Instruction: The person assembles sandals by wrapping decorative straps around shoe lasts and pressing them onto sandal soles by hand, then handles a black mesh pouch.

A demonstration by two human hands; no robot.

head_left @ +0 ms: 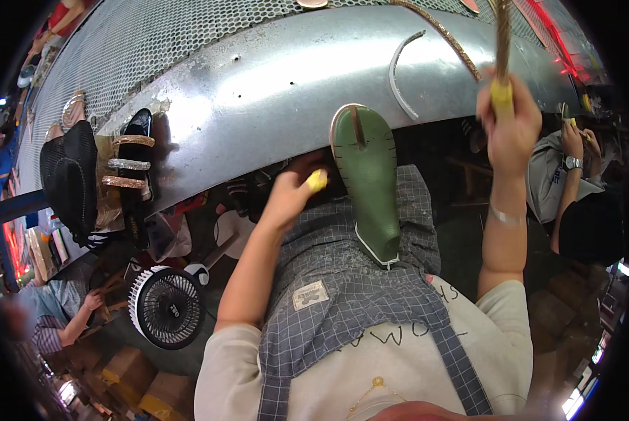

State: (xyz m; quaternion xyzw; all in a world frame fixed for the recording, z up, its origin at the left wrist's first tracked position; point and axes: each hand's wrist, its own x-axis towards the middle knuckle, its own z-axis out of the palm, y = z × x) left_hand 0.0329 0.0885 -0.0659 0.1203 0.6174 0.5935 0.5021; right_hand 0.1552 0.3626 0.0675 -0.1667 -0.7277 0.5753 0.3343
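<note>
A green shoe last (370, 168) stands between my knees and the table edge, bottom side facing up. A short brown strap end (358, 126) lies over its toe, and a white rim shows at its heel. My right hand (511, 130), a yellow wrap on one digit, is raised at the right, closed on a glittery brown-gold strap (502, 42) that is blurred by motion. Left of the last, apart from it, is my left hand (290, 196). Its yellow-wrapped thumb is stretched out; the other fingers are partly in shadow, with nothing visible in them.
On the metal table (272, 84) lie a silver strip (396, 70) and a gold glitter strip (444, 35). A black sandal with glitter straps (128, 163) and a black mesh piece (69, 182) sit at left. Below is a fan (167, 306). Co-workers (588, 175) sit to either side.
</note>
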